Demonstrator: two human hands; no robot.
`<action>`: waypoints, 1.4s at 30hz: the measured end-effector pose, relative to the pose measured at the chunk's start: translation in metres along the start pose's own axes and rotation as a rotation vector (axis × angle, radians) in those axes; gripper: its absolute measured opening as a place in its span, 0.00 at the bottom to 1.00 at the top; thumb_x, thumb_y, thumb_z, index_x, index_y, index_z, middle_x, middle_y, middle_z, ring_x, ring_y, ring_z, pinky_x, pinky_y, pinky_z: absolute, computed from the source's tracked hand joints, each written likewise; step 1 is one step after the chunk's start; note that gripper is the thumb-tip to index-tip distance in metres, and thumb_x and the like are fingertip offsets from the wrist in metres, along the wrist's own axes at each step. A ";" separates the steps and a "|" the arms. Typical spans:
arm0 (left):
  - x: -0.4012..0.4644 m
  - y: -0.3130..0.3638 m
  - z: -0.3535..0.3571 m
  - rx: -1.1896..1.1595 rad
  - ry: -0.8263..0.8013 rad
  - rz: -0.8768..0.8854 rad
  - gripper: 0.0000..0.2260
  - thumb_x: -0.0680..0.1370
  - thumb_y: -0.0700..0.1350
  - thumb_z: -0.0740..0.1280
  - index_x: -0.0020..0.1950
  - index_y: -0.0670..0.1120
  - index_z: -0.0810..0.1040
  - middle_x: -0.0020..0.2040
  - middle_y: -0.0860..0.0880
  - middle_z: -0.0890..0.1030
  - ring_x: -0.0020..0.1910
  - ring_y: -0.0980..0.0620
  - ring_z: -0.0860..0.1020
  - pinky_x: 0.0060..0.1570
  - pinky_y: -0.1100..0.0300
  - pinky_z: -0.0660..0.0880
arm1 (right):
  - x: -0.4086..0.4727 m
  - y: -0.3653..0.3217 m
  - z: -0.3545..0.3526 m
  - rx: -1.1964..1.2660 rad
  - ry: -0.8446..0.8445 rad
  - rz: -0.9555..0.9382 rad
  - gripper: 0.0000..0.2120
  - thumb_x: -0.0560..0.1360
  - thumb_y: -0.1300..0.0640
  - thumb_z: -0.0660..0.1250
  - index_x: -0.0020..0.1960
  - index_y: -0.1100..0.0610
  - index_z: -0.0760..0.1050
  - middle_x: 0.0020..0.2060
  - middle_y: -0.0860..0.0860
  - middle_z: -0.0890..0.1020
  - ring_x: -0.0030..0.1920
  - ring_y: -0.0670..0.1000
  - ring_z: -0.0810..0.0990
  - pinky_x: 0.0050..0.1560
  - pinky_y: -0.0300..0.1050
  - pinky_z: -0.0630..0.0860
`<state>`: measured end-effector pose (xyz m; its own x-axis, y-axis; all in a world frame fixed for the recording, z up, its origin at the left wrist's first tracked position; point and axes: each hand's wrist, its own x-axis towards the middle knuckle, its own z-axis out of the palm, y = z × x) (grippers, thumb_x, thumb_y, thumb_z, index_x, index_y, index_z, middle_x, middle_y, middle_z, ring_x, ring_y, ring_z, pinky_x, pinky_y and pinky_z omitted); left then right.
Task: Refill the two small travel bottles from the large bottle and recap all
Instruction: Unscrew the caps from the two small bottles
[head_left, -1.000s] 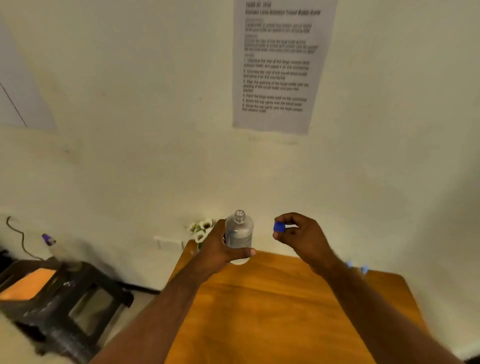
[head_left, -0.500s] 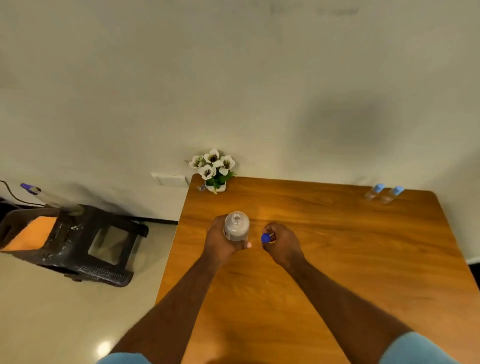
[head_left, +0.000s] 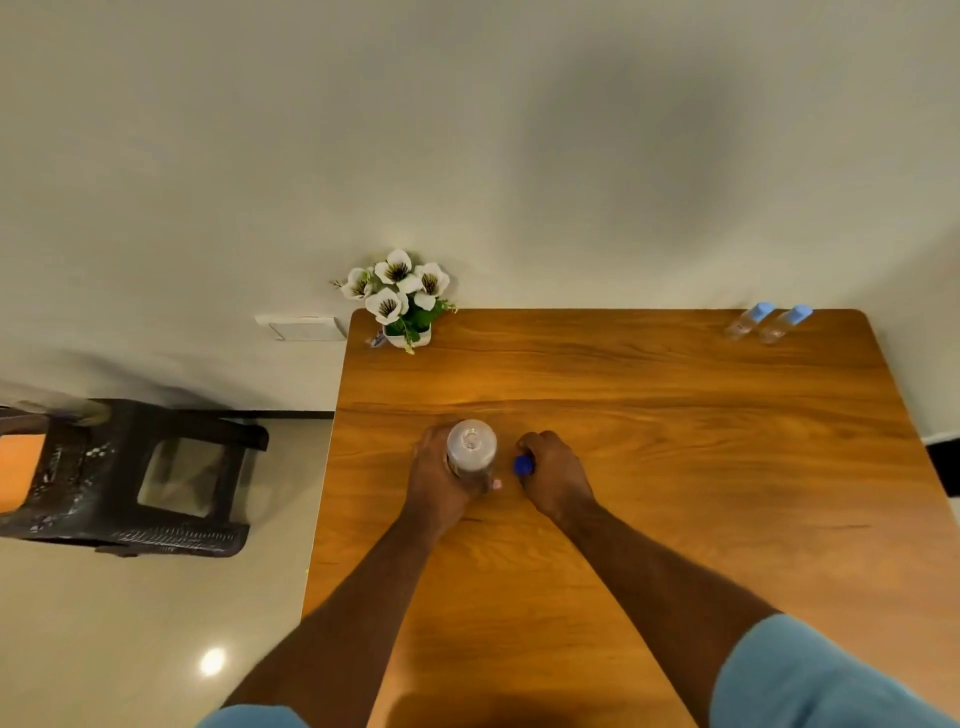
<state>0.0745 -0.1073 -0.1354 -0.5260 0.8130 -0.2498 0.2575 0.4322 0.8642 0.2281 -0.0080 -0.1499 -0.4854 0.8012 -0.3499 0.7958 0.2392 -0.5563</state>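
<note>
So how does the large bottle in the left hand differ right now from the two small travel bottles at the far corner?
The large bottle has its neck open, its dark blue cap off and held in the right hand; the two small travel bottles wear light blue caps. The large bottle is gripped by the left hand at the table's middle; the small ones stand untouched at the far right corner. It looks much wider. All are clear plastic.

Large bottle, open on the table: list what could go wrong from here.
1. The large bottle stands uncapped in the left hand; a tilt or bump could spill it onto the wooden table.
2. The right hand holds the blue cap low by the table; set down, it may roll off.
3. The two small travel bottles, still capped, sit at the far right corner, so reaching risks knocking them off.
</note>
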 end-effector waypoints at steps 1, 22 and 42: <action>0.000 -0.002 0.000 -0.005 0.002 0.005 0.38 0.52 0.62 0.83 0.57 0.75 0.69 0.58 0.49 0.79 0.59 0.46 0.78 0.57 0.40 0.78 | 0.000 0.001 0.001 -0.003 0.004 0.005 0.14 0.72 0.65 0.69 0.57 0.57 0.78 0.53 0.57 0.79 0.51 0.58 0.79 0.46 0.42 0.70; -0.055 0.124 -0.027 -0.054 0.080 0.353 0.44 0.63 0.59 0.81 0.74 0.61 0.63 0.74 0.56 0.67 0.75 0.54 0.63 0.68 0.52 0.69 | -0.036 0.046 -0.090 0.102 0.115 0.050 0.30 0.68 0.72 0.63 0.69 0.56 0.73 0.63 0.52 0.76 0.61 0.52 0.77 0.52 0.43 0.77; 0.126 0.232 0.313 0.013 -0.165 0.148 0.29 0.70 0.47 0.79 0.68 0.44 0.74 0.66 0.48 0.78 0.66 0.52 0.75 0.61 0.61 0.73 | 0.064 0.270 -0.274 0.501 0.495 0.398 0.26 0.74 0.54 0.74 0.69 0.55 0.71 0.57 0.50 0.79 0.54 0.49 0.78 0.49 0.45 0.78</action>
<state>0.3219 0.2172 -0.1025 -0.3421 0.9203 -0.1896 0.3329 0.3074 0.8914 0.5106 0.2586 -0.1156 0.1105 0.9525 -0.2839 0.5615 -0.2955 -0.7729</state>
